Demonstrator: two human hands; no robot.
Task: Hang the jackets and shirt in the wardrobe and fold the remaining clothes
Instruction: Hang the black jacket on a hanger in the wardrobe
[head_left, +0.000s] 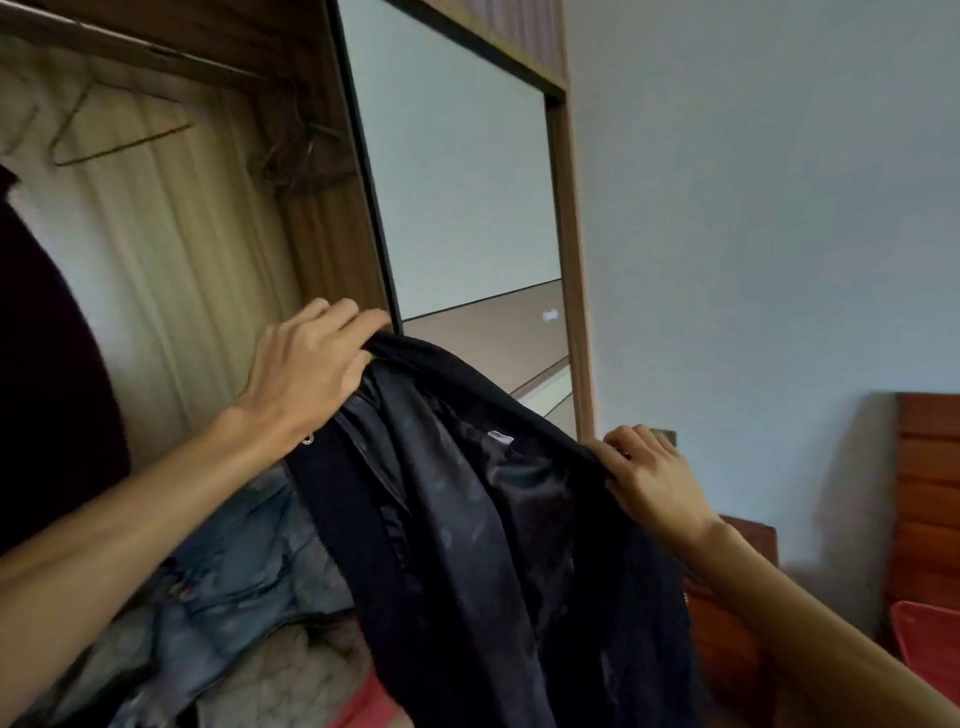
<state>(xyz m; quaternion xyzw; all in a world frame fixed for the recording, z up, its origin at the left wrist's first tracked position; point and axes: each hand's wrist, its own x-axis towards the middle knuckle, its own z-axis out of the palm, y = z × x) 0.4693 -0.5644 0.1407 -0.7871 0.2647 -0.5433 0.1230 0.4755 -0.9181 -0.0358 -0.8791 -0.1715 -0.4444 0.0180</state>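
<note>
**While the dark jacket (467, 509) hangs limp before the wardrobe (171, 249)**

Soft, slick-lined and probably light, it should sag and slip unless held at collar or shoulders. Left grip (306, 369) curls round its top edge; right grip (649, 467) pinches the opposite edge. A bare hanger (124, 144) waits inside, above.

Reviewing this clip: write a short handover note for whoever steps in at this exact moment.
Left hand grips the dark jacket at its collar edge; right hand pinches the same edge further right.
Jacket held spread, lining showing, before the open wardrobe, not on a hanger.
An empty wire hanger is on the rail; a dark garment seems hung at far left.
Left to do: hang this jacket, fold the denim piled below.
</note>
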